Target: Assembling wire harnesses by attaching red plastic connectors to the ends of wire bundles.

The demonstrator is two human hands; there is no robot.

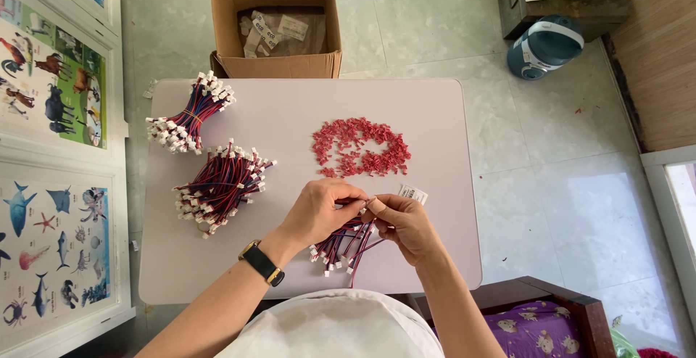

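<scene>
Two hands met over pale rounded counter [435, 111], just below heap of small red plastic connector housings [360, 147]. Left hand [319, 209] and right hand [406, 224], fingers pinched shut on loose bunch of red-blue wires with white plugs [344, 245]. Two tied wire bundles [217, 187] left of heap. Brown cardboard box [275, 64] beyond heap.

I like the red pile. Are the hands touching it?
Apart. The head view shows bare table between the red pieces and both the left hand and right hand.
</scene>
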